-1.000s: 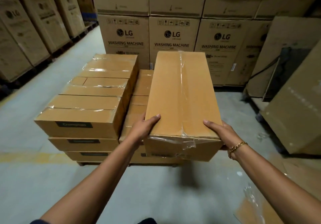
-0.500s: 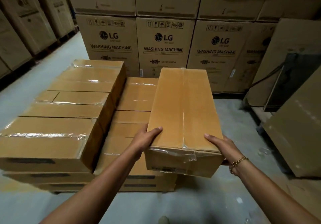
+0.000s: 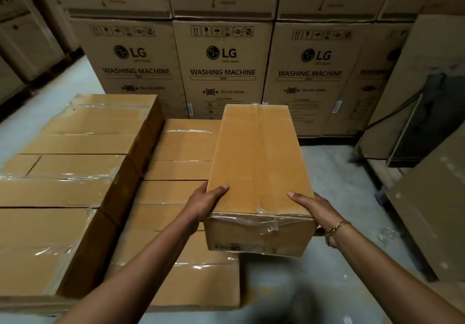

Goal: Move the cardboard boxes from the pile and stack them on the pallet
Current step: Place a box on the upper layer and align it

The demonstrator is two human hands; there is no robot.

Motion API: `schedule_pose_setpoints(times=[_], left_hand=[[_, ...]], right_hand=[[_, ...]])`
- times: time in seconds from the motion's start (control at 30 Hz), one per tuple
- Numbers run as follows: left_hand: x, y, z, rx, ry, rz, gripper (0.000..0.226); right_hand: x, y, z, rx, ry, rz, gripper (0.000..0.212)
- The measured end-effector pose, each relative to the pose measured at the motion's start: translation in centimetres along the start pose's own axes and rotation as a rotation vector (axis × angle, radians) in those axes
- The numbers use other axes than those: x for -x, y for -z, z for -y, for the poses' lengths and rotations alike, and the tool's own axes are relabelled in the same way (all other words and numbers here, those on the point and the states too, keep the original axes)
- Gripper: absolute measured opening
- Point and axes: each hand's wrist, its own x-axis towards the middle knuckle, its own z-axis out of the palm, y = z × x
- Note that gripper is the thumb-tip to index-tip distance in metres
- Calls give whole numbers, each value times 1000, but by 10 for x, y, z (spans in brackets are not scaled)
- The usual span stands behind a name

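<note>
Long tan taped cardboard box point(image 3: 259, 162) held over right edge of lower tan box stack point(image 3: 181, 170). L hand point(image 3: 205, 204) and R hand point(image 3: 313, 209) clamp its near corners. Risk: far end unsupported, may dip or slip.

We hold the long box point(image 3: 259, 167) over the right edge of the lower stack point(image 3: 181, 167), whose taped top lies open beneath it. The taller stack point(image 3: 75, 172) walls off the side by our left hand point(image 3: 205, 204). Ahead, washing machine cartons point(image 3: 222, 72) close the far end. Right of our right hand point(image 3: 314, 208), a strip of bare floor point(image 3: 334, 172) runs free up to the leaning cardboard sheets point(image 3: 427, 198).
</note>
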Motion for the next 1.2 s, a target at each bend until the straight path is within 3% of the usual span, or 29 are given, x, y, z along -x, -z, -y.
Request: schedule_pose_setpoints(times=[0.43,0.6,0.7,1.03,1.2], left_hand=[[-169,-153,-81,146,143,-131,48],[-218,-180,-115,202,195,-220,45],[-252,-183,-131,240,224,-286,41],[-397,-156,-159,357,329,-488,60],[-451,-137,-174,428,358,-615,64]], right_hand=[[-233,143,88,163,-45,147,44],[-311,164,135,262,-43,243,40],[-358,161,165,297,-35,314,42],[-553,93,261,473,2,511,40],[-630,49,315,600,-8,618,51]])
